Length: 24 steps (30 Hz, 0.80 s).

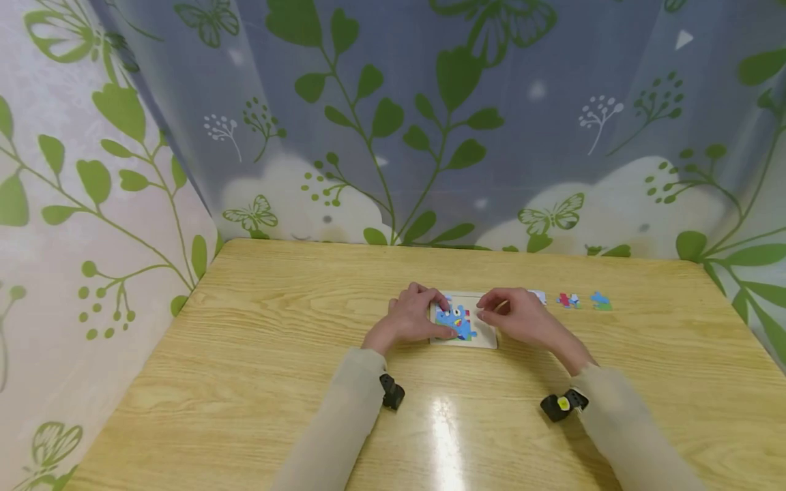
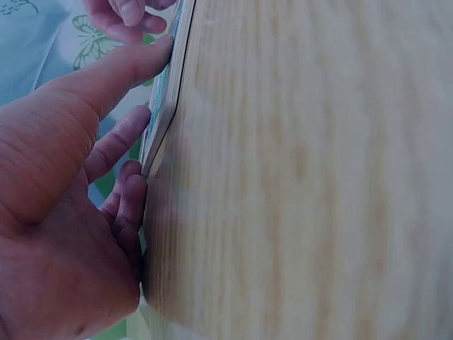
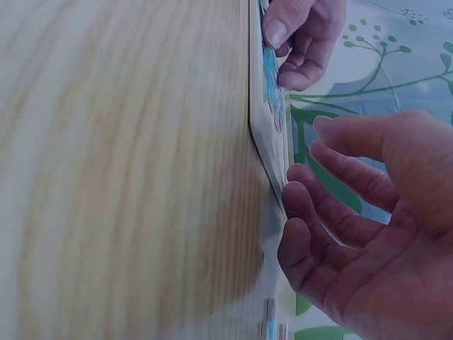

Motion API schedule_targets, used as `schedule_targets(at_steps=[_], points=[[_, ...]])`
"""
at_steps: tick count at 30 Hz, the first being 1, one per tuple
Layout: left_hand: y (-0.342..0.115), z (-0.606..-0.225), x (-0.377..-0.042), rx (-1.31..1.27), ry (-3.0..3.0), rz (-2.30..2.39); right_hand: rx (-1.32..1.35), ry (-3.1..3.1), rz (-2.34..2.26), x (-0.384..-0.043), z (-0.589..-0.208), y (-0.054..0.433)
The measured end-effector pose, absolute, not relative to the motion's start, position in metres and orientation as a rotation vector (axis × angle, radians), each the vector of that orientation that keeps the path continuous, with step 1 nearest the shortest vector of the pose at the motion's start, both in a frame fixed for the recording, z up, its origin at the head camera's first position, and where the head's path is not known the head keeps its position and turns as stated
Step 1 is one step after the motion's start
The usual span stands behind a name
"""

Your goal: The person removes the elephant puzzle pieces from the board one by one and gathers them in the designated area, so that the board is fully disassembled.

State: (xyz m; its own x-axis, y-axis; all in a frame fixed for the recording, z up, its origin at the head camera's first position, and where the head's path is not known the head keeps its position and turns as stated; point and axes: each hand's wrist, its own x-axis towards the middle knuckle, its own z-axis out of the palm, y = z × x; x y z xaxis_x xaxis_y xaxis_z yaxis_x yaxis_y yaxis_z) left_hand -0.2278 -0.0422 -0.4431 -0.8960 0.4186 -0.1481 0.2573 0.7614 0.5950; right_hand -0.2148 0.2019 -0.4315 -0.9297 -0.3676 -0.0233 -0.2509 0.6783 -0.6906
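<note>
A small jigsaw board point(image 1: 487, 337) lies flat on the table, with joined blue pieces point(image 1: 464, 328) on its left part; they show a cartoon face with white eyes. My left hand point(image 1: 410, 317) holds the board at its left side. Its thumb point(image 2: 134, 64) lies over the near edge, and the other fingers touch the left edge. Over the board's right side is my right hand point(image 1: 520, 316), fingers loosely bent. In the right wrist view a gap shows between its thumb and fingers point(image 3: 354, 173), with no piece visible there.
Right of the board lie a red and white puzzle piece point(image 1: 568, 300) and a blue and green one point(image 1: 600, 301). A pale piece point(image 1: 540, 296) is partly behind the right hand. A leaf-patterned curtain point(image 1: 393, 170) hangs behind the wooden table point(image 1: 258, 382).
</note>
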Motion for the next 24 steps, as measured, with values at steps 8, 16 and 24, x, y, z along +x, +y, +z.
schedule_targets(at_steps=[8,16,24], points=[[-0.042,-0.445,-0.230,0.517,2.682,0.853,-0.556,2.716,-1.047,-0.221,-0.432,0.191],[-0.041,-0.442,-0.231,0.488,2.656,0.839,-0.538,2.698,-0.995,-0.224,-0.431,0.184],[-0.040,-0.440,-0.230,0.457,2.645,0.841,-0.522,2.696,-0.931,-0.229,-0.434,0.184]])
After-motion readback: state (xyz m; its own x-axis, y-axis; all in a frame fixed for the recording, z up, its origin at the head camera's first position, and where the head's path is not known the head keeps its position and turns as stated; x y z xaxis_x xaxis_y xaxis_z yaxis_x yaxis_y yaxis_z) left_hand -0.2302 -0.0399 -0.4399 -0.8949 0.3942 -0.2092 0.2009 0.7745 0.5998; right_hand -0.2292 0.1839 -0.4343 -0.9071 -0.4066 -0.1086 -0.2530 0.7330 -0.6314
